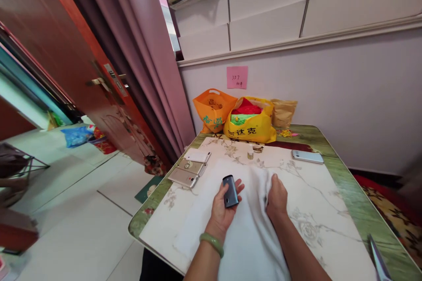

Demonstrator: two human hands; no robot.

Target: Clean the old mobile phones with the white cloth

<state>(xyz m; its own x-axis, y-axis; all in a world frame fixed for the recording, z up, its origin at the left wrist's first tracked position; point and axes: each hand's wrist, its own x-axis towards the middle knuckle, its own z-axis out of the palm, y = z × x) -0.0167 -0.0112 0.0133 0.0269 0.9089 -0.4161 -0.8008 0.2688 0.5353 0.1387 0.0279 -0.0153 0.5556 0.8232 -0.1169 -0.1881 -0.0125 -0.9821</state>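
In my left hand (221, 210) lies a small dark blue-grey phone (231, 193), with the thumb over its left edge and the fingers behind it. A green bangle circles that wrist. My right hand (277, 196) is closed on the raised edge of a white cloth (245, 239), which spreads over the table in front of me. Its folds stand up between the two hands. To the left of the hands rest a white phone (197, 155), a gold phone with a round picture (189, 166) and another gold phone (183, 177).
On the table's (354, 197) far side stand an orange bag (211, 112), a yellow bag (252, 129) with cloth inside and a brown paper bag (283, 112). A silver phone (307, 156) lies right, a small jar (250, 154) midway, scissors (379, 259) near right. A wooden door (75, 52) stands left.
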